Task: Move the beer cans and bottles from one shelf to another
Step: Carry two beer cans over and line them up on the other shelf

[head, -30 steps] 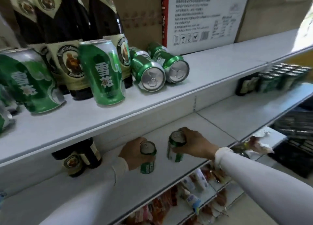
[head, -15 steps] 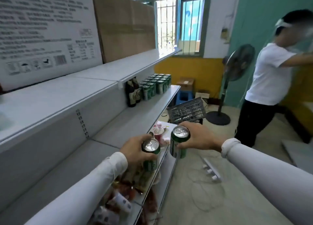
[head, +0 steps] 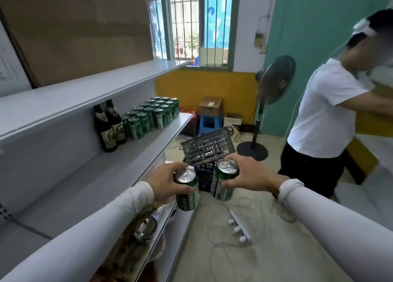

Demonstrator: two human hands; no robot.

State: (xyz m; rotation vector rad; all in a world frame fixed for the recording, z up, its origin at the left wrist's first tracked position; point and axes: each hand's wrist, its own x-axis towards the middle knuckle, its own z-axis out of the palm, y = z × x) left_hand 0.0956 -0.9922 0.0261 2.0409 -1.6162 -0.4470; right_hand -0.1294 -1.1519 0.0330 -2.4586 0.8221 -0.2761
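Two green cans, one (head: 187, 191) being grasped by the left hand (head: 164, 180), the other (head: 223, 181) by the right hand (head: 247, 173), are being carried, seemingly toward the stocked cans (head: 153, 114) and bottles (head: 109, 125) already being kept on the middle shelf (head: 89, 175).

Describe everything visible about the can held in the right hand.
The right-hand can is a green metal beer can with a silver top, its pull tab still flat, so it looks unopened. A white label panel with dark print runs down its side. It tilts slightly, held in the air above the floor. The right hand wraps it from the right; nothing else touches it.
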